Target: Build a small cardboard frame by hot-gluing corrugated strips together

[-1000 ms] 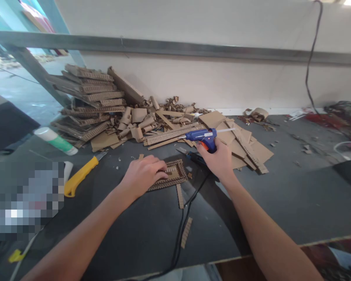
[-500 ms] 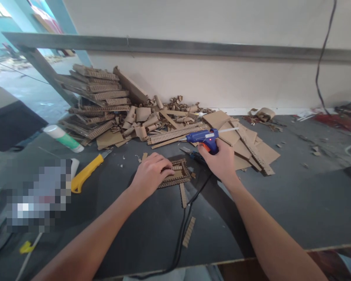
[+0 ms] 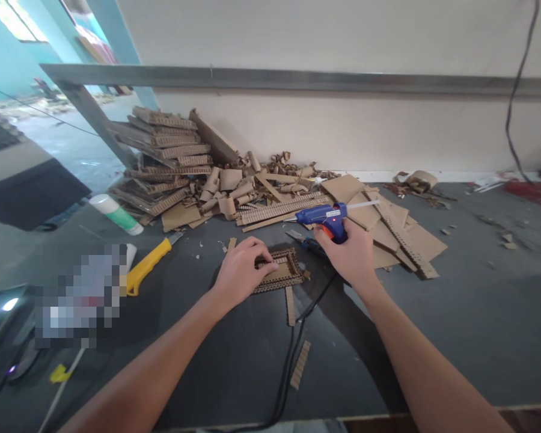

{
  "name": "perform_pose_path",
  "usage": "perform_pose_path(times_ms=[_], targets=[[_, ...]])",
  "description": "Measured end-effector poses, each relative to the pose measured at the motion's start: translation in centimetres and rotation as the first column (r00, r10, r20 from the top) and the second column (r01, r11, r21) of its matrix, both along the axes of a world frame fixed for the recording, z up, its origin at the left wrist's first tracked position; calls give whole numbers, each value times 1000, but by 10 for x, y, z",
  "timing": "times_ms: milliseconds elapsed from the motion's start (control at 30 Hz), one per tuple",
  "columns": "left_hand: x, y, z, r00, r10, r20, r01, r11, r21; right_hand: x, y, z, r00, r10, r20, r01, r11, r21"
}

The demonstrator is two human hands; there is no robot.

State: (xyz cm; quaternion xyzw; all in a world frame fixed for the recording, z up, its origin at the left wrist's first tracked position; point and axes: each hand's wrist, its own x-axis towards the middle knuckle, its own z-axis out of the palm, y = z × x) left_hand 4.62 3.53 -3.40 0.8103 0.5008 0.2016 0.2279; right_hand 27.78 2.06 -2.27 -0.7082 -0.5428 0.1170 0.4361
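Covers the left end of a corrugated-cardboard tray [image 3: 283,282] on the dark table [image 3: 225,385] with the left hand [image 3: 242,269]; cannot tell whether pinching the strip [image 3: 281,261] inside. Clasps a hot glue gun [image 3: 321,214] in the right hand [image 3: 354,252], partly hiding it. Cannot identify the pixelated object [image 3: 79,300] at left.

Pale light washes out the window [image 3: 20,21] at your upper left, while the dark tabletop [image 3: 469,325] before you sits in dimmer, muted tones. A broad, soft-edged shadow stretches across the surface alongside your right forearm [image 3: 419,349]. A white glare spot burns at the lower left, near a coarse pixelated patch [image 3: 81,294] that hides all detail beneath. A tiny red light glows on your blue glue gun [image 3: 318,214]. Your view is moderately clear at center; the clutter [image 3: 532,191] at far right smears into blur, and wide-angle distortion stretches both your forearms toward the bottom corners.
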Motion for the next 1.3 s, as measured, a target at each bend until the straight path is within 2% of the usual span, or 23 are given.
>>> perform_pose_path(times_ms=[167,367,600,767,1000,1300], targets=[[1,1,-5,999,32,34,-34,998,47,-6,-1,-1,1000,15,2,-15,1000,-7],[3,3,-7,998,62,27,-63,997,51,-17,-3,-10,997,75,-19,-75,997,-22],[3,-3,-9,997,35,-70,-20,979,203,-34,-9,-17,987,134,-93,-145,982,-124],[2,-5,-9,996,47,-75,-30,977,213,-39,-9,-18,982,99,-162,-121,984,-134],[3,-3,-9,996,83,34,-88,982,166,-42,-6,-28,944,39,-326,-90,986,-141],[5,-4,-10,996,81,-36,-71,973,221,-46,-8,-27,957,59,-284,-104,984,-146]])
